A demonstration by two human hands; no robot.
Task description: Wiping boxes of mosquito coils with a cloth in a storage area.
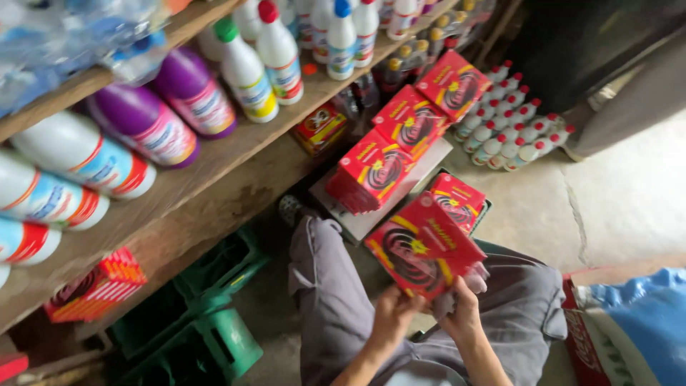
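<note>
Red boxes (423,246) with a black spiral print sit in both hands, low and centre in the head view, above the person's grey-trousered lap (336,300). The left hand (391,314) has its grip pinching the stack's lower edge; the right hand (463,311) has its grip pressed around the same edge with a pale cloth (457,289). Just beyond, more red boxes (400,139) lie stacked on a grey board (357,221). A wooden shelf (214,164) with bottles (279,53) runs along the left.
</note>
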